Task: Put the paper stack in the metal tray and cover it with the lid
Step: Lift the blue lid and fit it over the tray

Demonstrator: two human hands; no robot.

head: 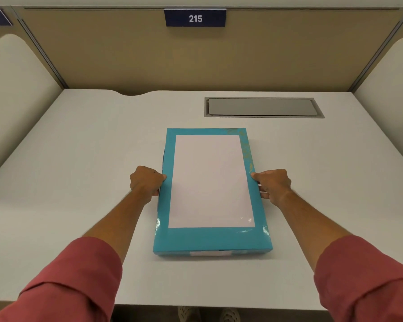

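Teal lid [209, 238] with a white panel lies flat at the middle of the white desk [79, 159], held at both long sides.

Whether a tray or paper is under it cannot be seen; only a pale strip shows at its near edge. Its long axis runs from near to far. The left hand [146, 183] grips the left edge, thumb on top, the other fingers hidden. The right hand [272, 185] grips the right edge the same way. A grey hatch [263, 107] is at far right.
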